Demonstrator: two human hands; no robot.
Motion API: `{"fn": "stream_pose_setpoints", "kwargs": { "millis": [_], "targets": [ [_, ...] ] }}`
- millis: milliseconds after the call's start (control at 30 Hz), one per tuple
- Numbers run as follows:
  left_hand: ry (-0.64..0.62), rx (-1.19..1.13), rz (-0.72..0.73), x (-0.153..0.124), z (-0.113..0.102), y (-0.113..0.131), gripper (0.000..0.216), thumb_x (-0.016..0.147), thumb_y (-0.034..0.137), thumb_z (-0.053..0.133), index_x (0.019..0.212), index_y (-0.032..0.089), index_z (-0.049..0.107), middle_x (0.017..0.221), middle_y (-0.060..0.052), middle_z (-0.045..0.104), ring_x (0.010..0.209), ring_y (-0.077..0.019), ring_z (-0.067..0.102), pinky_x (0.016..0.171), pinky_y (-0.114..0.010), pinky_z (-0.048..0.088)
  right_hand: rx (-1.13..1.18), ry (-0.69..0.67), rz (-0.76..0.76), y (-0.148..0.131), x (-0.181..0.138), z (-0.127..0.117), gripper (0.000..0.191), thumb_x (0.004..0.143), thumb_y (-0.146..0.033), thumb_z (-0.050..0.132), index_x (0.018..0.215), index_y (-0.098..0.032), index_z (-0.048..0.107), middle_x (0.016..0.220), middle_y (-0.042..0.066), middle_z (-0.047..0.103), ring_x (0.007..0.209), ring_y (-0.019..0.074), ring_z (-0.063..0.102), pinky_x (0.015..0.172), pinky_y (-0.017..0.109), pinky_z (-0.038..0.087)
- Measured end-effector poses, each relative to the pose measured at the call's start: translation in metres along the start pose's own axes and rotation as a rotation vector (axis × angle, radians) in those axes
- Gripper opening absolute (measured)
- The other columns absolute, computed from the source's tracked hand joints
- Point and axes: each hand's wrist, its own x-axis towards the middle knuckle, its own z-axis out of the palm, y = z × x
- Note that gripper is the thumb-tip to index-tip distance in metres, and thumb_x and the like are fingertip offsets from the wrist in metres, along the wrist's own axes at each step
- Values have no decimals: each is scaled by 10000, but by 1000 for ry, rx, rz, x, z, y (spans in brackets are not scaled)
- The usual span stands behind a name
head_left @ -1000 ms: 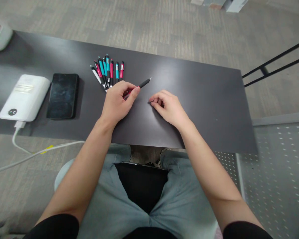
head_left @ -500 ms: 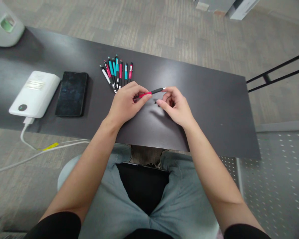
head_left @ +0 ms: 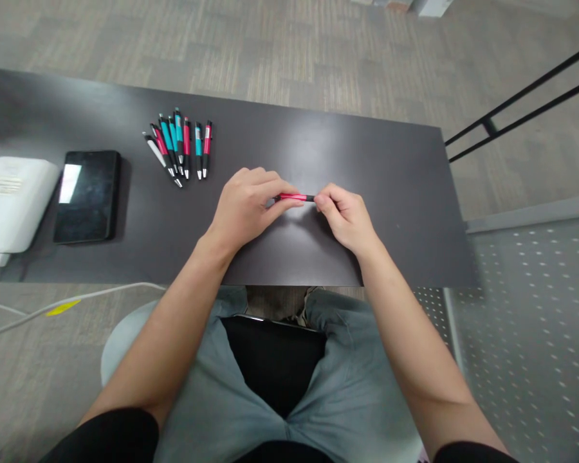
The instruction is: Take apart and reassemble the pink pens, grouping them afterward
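A red pen [head_left: 293,197] with a black grip lies level between my two hands, just above the dark table [head_left: 415,212]. My left hand [head_left: 248,202] pinches its red barrel between thumb and fingers. At the other end, my right hand [head_left: 345,213] has its thumb and fingers closed around the black grip end, covering the tip. To the left of my hands, several pens [head_left: 178,143] with red, teal and white barrels lie in a loose fan on the table, tips toward me.
A black phone-like device [head_left: 87,196] lies left of the pens. Beside it sits a white power bank [head_left: 17,202] with a white cable [head_left: 101,294] hanging past the table's front edge. Black metal bars [head_left: 492,127] stand beyond the right end.
My right hand has closed on the pen's grip end, where its fingers were looser before. The pen is now more level. The view has shifted, so the table items appear further left.
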Motion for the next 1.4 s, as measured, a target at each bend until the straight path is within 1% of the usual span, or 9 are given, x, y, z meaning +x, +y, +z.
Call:
{"fn": "stream_pose_setpoints", "kwargs": {
  "millis": [167,400,567,733,933,1033,1100,1267,1400],
  "targets": [
    [2,38,14,-3,0,-1,611,1228,852,618,1084,368,962,880,-59,848,895,-322,739,952,-561,536,-21,-28,-104,3,4,2,711,1190,-955,569,914,-304,644,840,34,589,858,278,629,908,459,573],
    [-11,29,-30,-9,-6,-4,594,1196,872,647,1064,378,949,877,-52,847,906,-326,748,1016,-575,556,-163,-66,-155,8,6,4,616,1245,-856,557,977,-318,691,952,87,683,981,339,697,1016,521,572],
    [-55,11,-13,-17,-13,-4,572,1258,747,605,1104,332,969,909,-60,880,872,-301,786,999,-534,555,-193,-91,-211,9,7,7,587,1241,-837,576,1015,-317,730,965,93,709,967,349,689,1021,536,548],
    [-196,14,-88,-22,-26,1,528,1294,582,572,1155,277,980,1062,-97,961,974,-336,877,959,-503,582,-235,-115,-314,8,7,12,595,1283,-797,478,1143,-289,754,1001,96,722,946,333,695,1007,523,565],
    [-207,18,-81,-26,-28,-3,443,1277,492,617,1170,254,975,1086,-94,962,972,-327,885,940,-469,583,-184,-130,-239,9,10,13,572,1215,-861,619,1248,-303,738,1008,60,731,863,303,640,974,512,568],
    [-165,16,-75,-27,-25,-4,440,1264,488,632,1139,232,968,1064,-73,956,953,-296,869,918,-441,549,-188,-154,-257,9,12,12,627,1269,-842,483,1074,-296,722,917,44,698,860,292,626,996,506,520],
    [-148,3,-83,-27,-24,-5,436,1258,483,634,1132,225,963,1073,-65,958,958,-288,862,916,-436,539,-177,-152,-264,8,13,13,640,1294,-810,441,1041,-290,717,905,38,691,846,275,611,977,490,502],
    [-155,-7,-123,-27,-26,-6,432,1251,526,647,1151,242,956,1098,-50,960,963,-287,839,932,-437,558,-29,-144,-216,6,14,13,541,1217,-836,654,1264,-304,741,901,-10,673,739,228,551,816,422,480],
    [-170,5,-137,-27,-27,-6,419,1268,518,655,1166,241,951,1119,-41,956,1013,-285,856,958,-431,553,-52,-137,-185,7,16,13,591,1246,-836,585,1050,-294,713,883,10,682,800,238,594,869,426,497]
  ]
}}
